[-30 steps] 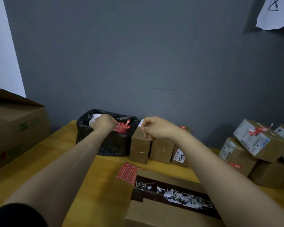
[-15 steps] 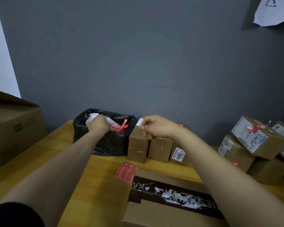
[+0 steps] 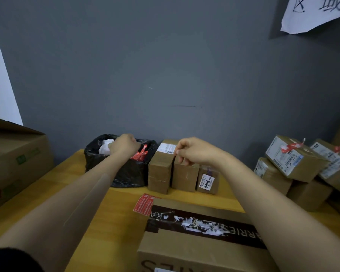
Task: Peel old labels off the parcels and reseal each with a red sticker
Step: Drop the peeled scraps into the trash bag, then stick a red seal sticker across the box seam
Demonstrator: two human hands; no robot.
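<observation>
Cardboard parcels stand in a row of three at the back of the wooden table (image 3: pixel 116 213). The white label (image 3: pixel 167 148) now in work lies on top of the tall parcel (image 3: pixel 159 173), leftmost of the row.

Hand state:
- right hand (image 3: pixel 192 152): fingers curled; thumb and forefinger pressed together at the label's right edge, apparently pinching it; the contact itself is too small to confirm.
- left hand (image 3: pixel 124 146): fingers curled down into the black bin bag (image 3: pixel 126 173); whether they hold anything cannot be told.

Change over the last second: the right hand has shifted rightward, so more of the label's printed face shows; the left hand has stayed over the bag. Judgement: a removed scrap is being discarded while the next peel is started; this label is not yet off, and no red sticker shows on this parcel.

Clearances:
- the bin bag stands just beside the tall parcel on its left; the middle parcel (image 3: pixel 185 177) stands against its right side; a peel has open room only upward and toward the person.
- the red sticker sheet (image 3: pixel 144 205) lies flat on the table, one edge against the taped carton (image 3: pixel 194 252); open table separates it from the row.
- the stacked parcels (image 3: pixel 294 160) at the right and the large carton (image 3: pixel 14 160) at the left are well apart from both hands.
</observation>
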